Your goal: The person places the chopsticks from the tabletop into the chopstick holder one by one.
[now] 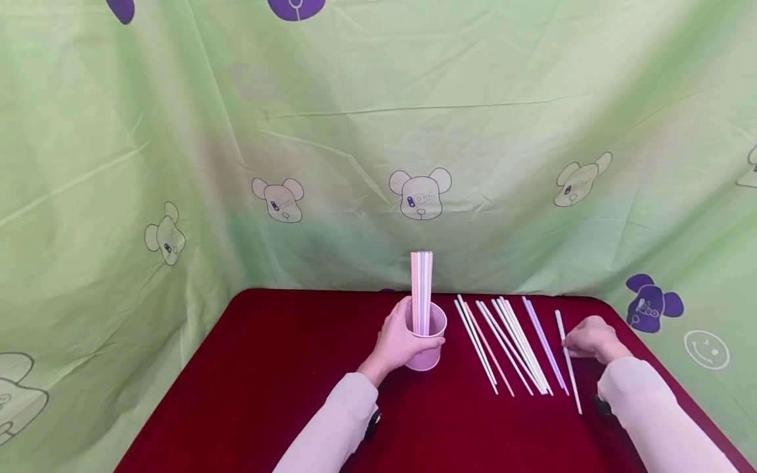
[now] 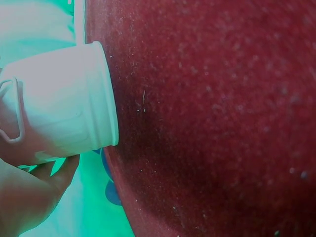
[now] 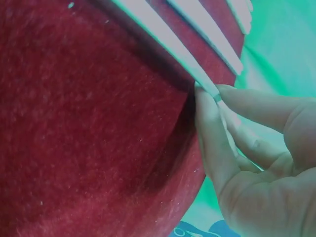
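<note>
One pale stick [image 1: 569, 364], at the right of the red counter [image 1: 266, 394], is pinched between the right hand's [image 1: 591, 338] thumb and nearly closed fingers. Left of it, loose sticks [image 1: 524, 345] lie slanting. Farther left, the left hand's [image 1: 397, 338] fingers curl round a pink cup [image 1: 424, 360] holding an upright bundle [image 1: 422, 289]. Green cloth [image 1: 349, 243] hangs at the far side.

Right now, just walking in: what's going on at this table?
A person's left hand holds a pink cup with a bundle of sticks standing in it. Their right hand pinches a pale stick; more loose sticks lie between, on the red cloth.
</note>
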Demonstrator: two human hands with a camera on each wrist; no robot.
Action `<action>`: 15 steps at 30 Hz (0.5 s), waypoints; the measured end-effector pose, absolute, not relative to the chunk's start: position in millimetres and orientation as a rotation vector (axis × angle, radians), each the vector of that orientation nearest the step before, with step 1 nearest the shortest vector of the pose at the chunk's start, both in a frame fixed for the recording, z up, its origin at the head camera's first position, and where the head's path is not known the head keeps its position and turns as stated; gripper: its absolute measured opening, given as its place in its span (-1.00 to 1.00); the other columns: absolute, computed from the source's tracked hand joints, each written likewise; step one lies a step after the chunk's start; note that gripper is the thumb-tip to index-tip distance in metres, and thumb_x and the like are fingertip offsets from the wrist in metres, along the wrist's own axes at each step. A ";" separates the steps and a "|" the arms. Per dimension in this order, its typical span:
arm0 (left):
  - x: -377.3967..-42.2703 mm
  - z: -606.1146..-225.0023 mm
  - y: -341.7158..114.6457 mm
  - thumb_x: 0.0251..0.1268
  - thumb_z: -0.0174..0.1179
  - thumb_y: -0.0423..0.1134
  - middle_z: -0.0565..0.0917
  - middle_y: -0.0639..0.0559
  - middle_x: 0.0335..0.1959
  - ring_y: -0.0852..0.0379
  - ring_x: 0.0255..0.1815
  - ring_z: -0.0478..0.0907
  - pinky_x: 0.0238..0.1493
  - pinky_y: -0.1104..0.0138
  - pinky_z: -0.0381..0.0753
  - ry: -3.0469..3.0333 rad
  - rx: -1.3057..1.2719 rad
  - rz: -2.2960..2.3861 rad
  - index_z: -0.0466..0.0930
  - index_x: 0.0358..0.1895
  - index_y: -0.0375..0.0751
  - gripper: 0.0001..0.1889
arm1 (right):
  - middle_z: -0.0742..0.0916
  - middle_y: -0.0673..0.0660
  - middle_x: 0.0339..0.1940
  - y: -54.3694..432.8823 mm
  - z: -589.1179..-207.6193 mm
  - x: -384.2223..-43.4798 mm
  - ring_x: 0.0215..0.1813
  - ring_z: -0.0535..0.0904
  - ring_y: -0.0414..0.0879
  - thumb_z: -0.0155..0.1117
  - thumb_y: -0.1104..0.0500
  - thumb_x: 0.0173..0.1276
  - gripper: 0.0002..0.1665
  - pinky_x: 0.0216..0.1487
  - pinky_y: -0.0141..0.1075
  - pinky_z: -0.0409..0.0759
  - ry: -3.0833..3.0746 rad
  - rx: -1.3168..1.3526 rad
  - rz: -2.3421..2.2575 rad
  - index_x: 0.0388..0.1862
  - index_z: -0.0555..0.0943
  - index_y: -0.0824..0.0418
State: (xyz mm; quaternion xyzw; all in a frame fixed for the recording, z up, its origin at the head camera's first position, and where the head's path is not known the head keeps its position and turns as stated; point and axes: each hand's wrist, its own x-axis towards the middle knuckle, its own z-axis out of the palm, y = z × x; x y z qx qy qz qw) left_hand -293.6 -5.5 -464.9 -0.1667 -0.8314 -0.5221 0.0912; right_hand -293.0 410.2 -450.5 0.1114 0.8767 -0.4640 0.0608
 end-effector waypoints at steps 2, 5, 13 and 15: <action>-293.9 -464.1 -5.4 -0.23 0.69 0.05 0.58 0.22 0.08 0.22 0.06 0.56 0.08 0.18 0.56 -2.471 -0.500 -1.552 0.42 0.33 0.16 -0.08 | 0.77 0.13 -0.54 410.3 -449.4 -293.6 -0.54 0.73 -0.19 0.22 0.47 0.20 -0.76 -0.36 -0.31 0.73 2.672 0.315 -1.424 -0.26 0.62 0.73; -295.0 -463.9 -5.7 -0.23 0.69 0.05 0.58 0.20 0.08 0.22 0.06 0.56 0.09 0.19 0.55 -2.475 -0.502 -1.550 0.42 0.34 0.15 -0.08 | 0.79 0.23 -0.46 409.2 -446.8 -295.6 -0.48 0.74 -0.20 0.17 0.48 0.30 -0.69 -0.31 -0.30 0.73 2.685 0.229 -1.499 -0.15 0.55 0.82; -295.0 -465.7 -6.3 -0.23 0.69 0.06 0.59 0.20 0.09 0.22 0.07 0.56 0.10 0.19 0.54 -2.479 -0.501 -1.553 0.42 0.34 0.15 -0.07 | 0.80 0.28 -0.36 397.4 -441.3 -299.4 -0.41 0.76 -0.24 0.14 0.46 0.43 -0.63 -0.21 -0.27 0.74 2.695 0.100 -1.669 -0.02 0.46 0.88; -294.7 -466.1 -6.4 -0.22 0.69 0.06 0.59 0.20 0.10 0.22 0.07 0.56 0.10 0.19 0.55 -2.477 -0.505 -1.551 0.42 0.35 0.16 -0.07 | 0.80 0.23 -0.38 391.5 -439.0 -299.6 -0.41 0.76 -0.26 0.16 0.44 0.45 -0.61 -0.20 -0.26 0.73 2.695 0.096 -1.717 -0.01 0.46 0.86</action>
